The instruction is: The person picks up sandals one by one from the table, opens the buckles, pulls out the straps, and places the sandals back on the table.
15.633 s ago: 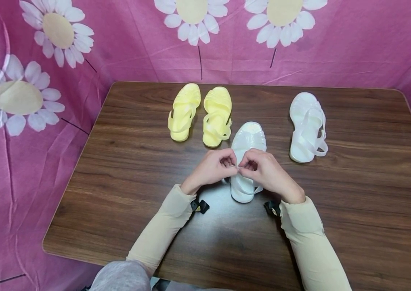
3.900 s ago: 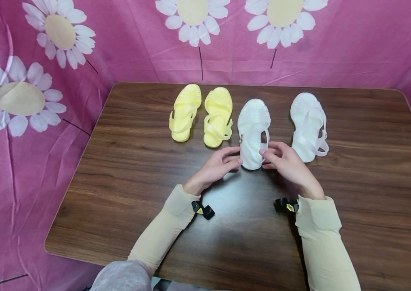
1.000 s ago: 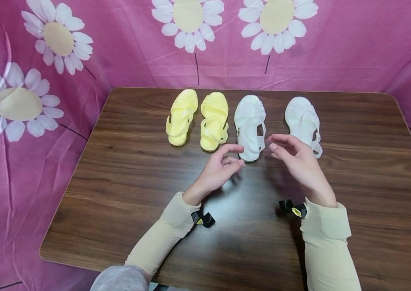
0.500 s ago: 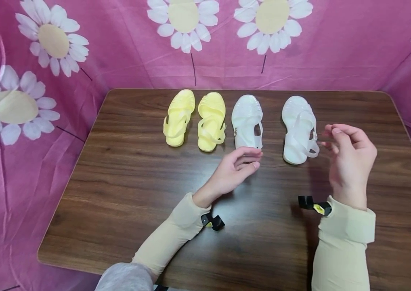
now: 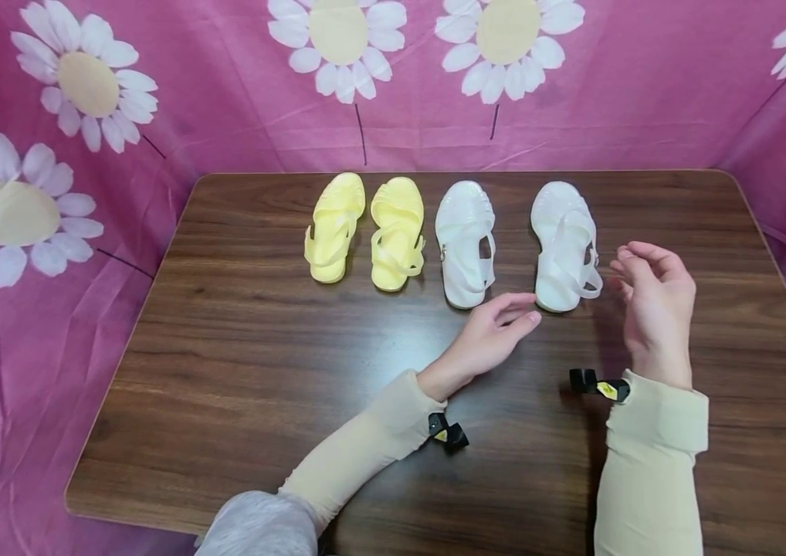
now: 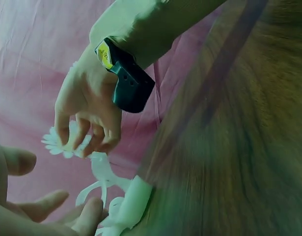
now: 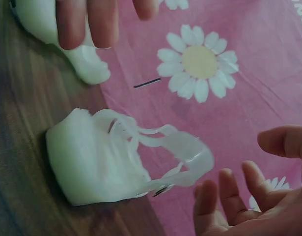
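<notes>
Two white jelly sandals stand on the table, toes away from me. My left hand [image 5: 490,338] reaches to the heel of the right-hand white sandal [image 5: 563,247], fingers extended and holding nothing; whether its fingertips touch the heel I cannot tell. To the right of that sandal hovers my right hand [image 5: 660,316], apart from it, its fingers loosely bent around nothing. In the right wrist view the sandal's ankle strap [image 7: 190,152] rises near the right fingers [image 7: 229,194]. The left-hand white sandal [image 5: 462,224], with a small buckle on its left side, stands free of both hands.
A pair of yellow jelly sandals, one outer [image 5: 333,224] and one inner [image 5: 396,232], stands left of the white ones in the same row. The wooden table [image 5: 226,371] ends at a pink cloth [image 5: 226,93] with printed daisies behind and at both sides.
Earlier, both hands worked at the left-hand white sandal's strap, then held it farther back, beside the other sandals. They have since let go and moved right to the other white sandal.
</notes>
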Available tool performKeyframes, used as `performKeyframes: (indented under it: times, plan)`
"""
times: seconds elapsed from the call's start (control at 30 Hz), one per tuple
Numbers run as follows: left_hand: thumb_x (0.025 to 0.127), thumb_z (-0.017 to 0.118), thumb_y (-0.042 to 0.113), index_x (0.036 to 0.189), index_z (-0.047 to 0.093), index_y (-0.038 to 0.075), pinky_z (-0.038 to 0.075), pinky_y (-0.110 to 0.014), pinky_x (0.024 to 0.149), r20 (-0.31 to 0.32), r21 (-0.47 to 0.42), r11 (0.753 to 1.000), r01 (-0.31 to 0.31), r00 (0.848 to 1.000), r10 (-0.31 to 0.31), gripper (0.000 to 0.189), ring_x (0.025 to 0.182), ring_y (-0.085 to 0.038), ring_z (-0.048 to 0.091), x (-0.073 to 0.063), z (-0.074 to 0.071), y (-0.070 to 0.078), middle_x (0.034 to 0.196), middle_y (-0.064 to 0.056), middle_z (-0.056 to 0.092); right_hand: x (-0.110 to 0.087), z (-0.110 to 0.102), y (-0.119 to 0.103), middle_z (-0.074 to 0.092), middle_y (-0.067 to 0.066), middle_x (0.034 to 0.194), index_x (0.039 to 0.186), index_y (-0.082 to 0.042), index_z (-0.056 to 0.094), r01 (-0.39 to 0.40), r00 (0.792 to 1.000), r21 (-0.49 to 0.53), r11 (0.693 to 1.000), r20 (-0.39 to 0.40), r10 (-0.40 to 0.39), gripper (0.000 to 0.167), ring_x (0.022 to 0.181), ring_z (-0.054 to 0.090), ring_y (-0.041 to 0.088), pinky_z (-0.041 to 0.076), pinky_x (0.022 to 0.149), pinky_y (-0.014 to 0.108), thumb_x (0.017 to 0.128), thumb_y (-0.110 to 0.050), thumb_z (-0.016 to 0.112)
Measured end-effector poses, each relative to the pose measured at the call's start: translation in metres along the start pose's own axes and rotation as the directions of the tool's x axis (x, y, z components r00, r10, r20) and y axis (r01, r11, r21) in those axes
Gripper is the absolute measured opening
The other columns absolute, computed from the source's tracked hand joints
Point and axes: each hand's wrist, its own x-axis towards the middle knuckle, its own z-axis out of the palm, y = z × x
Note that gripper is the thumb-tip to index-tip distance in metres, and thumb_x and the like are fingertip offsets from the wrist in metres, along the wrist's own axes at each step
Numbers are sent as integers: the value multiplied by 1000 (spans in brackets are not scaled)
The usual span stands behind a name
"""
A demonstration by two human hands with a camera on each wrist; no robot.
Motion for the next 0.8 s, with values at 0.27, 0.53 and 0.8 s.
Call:
performKeyframes:
  times: [0.27,0.53,0.8]
  plan:
    - [96,59,24,136,53,9,42,-15,95,-97,-65,994,84,991,-90,43,130,-17,51,21,18,-5,140,-9,54,5,-8,9,53,0,102,111,-12,52,-99,990,-250,963,72,121,27,87,57,11,51,69,15,89,-12,68]
    - [94,61,24,138,51,11,43,-19,99,-154,-95,985,142,976,-156,46,130,-17,51,35,25,-9,142,-4,53,8,-12,16,45,-8,112,143,-8,31,-140,965,-451,882,139,224,63,102,49,8,50,71,11,92,-23,64]
    - [92,64,19,140,48,10,44,-19,97,-98,-152,975,163,979,-178,51,128,-16,53,37,25,-11,142,-5,53,11,-12,19,42,-6,120,152,-2,15,-135,951,-519,844,172,258,79,100,48,5,49,73,10,94,-27,62]
